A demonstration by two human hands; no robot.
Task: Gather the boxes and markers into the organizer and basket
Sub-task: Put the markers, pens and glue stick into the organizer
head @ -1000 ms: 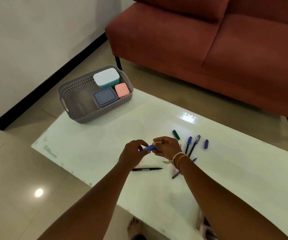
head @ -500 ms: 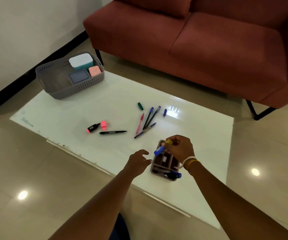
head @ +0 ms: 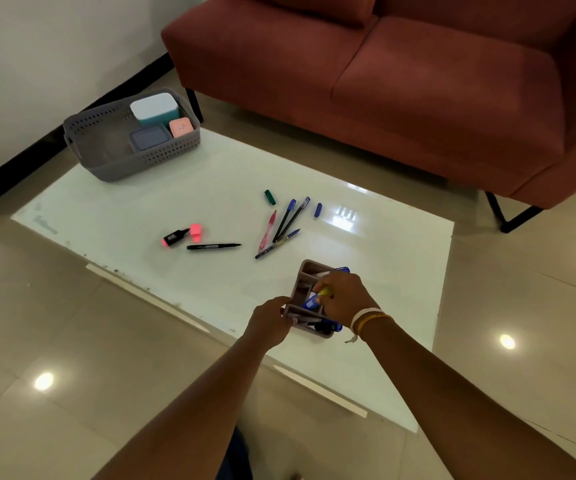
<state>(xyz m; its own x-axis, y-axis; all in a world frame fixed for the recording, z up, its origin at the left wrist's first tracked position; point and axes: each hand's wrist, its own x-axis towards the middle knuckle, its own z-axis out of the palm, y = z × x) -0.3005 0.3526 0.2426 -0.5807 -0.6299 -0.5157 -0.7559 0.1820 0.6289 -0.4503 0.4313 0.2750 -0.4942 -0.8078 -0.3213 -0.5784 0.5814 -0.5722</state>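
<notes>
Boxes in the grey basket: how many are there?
3, all at the right end of the basket: a white-lidded teal box at the back, a small pink box beside it, a grey-lidded box in front. Others could be hidden beneath.

**Markers and boxes, partly gathered**

A grey perforated basket holds a teal box, a pink box and a grey-lidded box. A brown organizer holds several markers. Loose lie a pink highlighter, its cap, a black marker, four pens and two caps.
</notes>
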